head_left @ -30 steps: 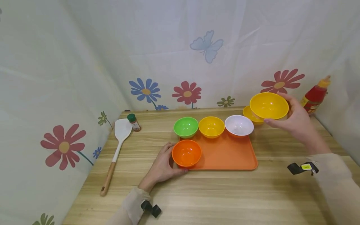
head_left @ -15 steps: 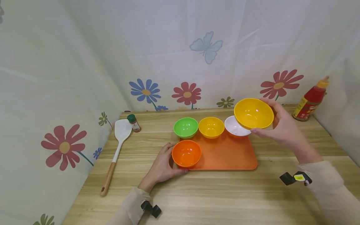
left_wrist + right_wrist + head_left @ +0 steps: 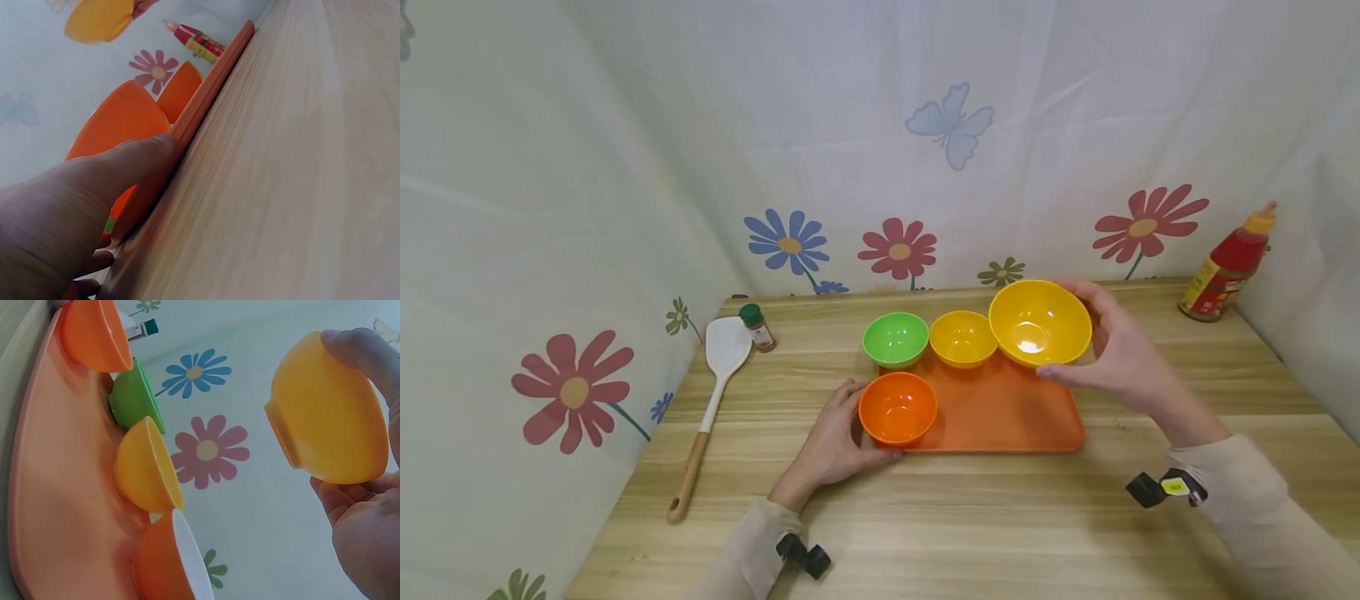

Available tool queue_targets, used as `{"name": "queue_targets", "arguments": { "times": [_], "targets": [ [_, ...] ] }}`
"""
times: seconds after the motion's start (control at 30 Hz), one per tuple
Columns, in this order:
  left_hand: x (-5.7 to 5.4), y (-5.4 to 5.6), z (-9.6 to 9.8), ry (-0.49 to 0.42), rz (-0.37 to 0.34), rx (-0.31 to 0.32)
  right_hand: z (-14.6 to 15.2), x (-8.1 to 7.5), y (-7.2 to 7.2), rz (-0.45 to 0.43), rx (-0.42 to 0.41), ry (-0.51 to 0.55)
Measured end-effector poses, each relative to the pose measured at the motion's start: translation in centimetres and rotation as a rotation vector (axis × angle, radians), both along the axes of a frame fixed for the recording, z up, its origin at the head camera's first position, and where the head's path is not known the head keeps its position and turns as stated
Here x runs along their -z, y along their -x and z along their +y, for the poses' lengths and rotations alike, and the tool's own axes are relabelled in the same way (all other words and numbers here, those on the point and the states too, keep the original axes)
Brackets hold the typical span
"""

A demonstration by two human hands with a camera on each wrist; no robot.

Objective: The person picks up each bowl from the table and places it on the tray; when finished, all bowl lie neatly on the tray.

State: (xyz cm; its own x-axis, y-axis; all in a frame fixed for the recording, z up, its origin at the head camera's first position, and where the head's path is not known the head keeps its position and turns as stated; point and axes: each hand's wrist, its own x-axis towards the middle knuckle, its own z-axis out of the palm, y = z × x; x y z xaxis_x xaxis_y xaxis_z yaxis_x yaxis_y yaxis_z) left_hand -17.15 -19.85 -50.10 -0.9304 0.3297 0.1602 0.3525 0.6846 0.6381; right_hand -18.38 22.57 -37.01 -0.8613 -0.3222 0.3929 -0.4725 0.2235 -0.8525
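In the head view my right hand (image 3: pixel 1120 358) grips the side of a large yellow bowl (image 3: pixel 1037 321), raised over the right back part of the orange tray (image 3: pixel 1000 417). The right wrist view shows its thumb at the rim and its fingers below. My left hand (image 3: pixel 835 437) grips the tray's left front corner, around an orange bowl (image 3: pixel 898 410); the thumb lies along the front edge. A green bowl (image 3: pixel 896 340) and a smaller yellow bowl (image 3: pixel 964 339) line the tray's back. A white-lined orange bowl (image 3: pixel 169 559) stands beside them, hidden in the head view.
A white spatula (image 3: pixel 726 350) with a wooden handle lies at the left of the wooden table (image 3: pixel 970 525). Near its head stands a small green-capped spice jar (image 3: pixel 757 328). A red sauce bottle (image 3: pixel 1227 267) stands at the back right, by the flowered cloth.
My right hand has brought the large yellow bowl leftward and somewhat lower, so it now covers the white-lined bowl in the head view. The left hand stays at the tray corner.
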Motion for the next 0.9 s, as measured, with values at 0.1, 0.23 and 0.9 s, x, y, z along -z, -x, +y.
{"name": "queue_targets", "arguments": {
  "times": [0.1,0.23,0.9],
  "targets": [
    [0.0,0.0,0.0,-0.006,-0.001,0.001,-0.7,0.4,-0.1,-0.025,-0.018,0.008],
    [0.0,0.0,0.0,-0.007,0.001,0.001,-1.5,1.4,-0.3,-0.086,-0.043,-0.011],
    [0.1,0.0,0.0,0.015,-0.014,-0.007,-4.0,6.6,-0.3,-0.186,-0.016,-0.231]
  ]
}}
